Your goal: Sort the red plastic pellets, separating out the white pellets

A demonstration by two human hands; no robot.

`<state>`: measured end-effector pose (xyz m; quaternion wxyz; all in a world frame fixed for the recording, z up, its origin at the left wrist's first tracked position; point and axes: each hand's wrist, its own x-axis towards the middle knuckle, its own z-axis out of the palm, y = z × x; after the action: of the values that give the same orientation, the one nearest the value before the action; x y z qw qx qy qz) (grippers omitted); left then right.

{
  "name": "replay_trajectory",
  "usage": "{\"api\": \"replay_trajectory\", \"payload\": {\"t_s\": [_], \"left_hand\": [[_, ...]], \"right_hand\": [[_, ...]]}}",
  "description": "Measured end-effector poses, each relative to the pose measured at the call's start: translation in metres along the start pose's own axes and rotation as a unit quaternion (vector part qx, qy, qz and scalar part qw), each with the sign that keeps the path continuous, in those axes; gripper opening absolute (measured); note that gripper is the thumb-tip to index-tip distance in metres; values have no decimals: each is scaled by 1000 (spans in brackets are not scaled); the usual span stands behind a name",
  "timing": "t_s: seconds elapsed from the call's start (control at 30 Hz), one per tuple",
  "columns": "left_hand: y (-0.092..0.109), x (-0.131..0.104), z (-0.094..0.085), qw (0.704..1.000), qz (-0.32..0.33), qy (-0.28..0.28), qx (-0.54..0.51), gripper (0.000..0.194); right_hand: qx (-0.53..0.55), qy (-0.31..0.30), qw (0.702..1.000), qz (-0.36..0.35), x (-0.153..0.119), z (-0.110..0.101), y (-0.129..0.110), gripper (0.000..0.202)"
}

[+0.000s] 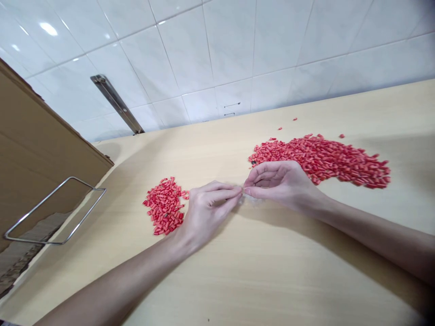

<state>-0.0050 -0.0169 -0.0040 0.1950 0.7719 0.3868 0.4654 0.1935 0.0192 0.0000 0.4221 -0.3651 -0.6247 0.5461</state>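
Note:
My left hand (pixel 207 206) and my right hand (pixel 285 183) meet over the middle of the table, their fingertips pinched close together. Between and just under the fingertips shows something pale and see-through (pixel 251 199), perhaps thin clear plastic; its kind I cannot make out. Beside my left hand lies a small pile of short red tube-like pieces (pixel 165 206). A larger, longer pile of the same red pieces (pixel 326 156) spreads behind my right hand, which hides part of its near edge. A small dark piece (pixel 253 162) sits at that pile's left end.
The light wooden table (pixel 217 280) runs back to a tiled wall (pixel 231 50). At the left stand a cardboard box (pixel 44 140) and a bent metal wire frame (pixel 81 222). A metal bracket (pixel 117 103) leans along the wall. A few stray red pieces (pixel 295 119) lie near the back edge.

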Motion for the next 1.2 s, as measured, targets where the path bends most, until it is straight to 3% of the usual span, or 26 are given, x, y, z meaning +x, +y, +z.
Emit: {"api": "replay_trajectory", "payload": {"t_s": [0.9,1.07,1.2], "left_hand": [[-2,2,1,1000,-8,5,6,14],[-9,1,4,997,-64,46,-16,42],[-6,11,-2,991,-69,99,-54,31]], "right_hand": [[5,-17,1000,0,1,-1,4,32],[-8,58,998,-12,1,1,-1,24],[-38,159,986,-17,4,-1,-9,19]]}}
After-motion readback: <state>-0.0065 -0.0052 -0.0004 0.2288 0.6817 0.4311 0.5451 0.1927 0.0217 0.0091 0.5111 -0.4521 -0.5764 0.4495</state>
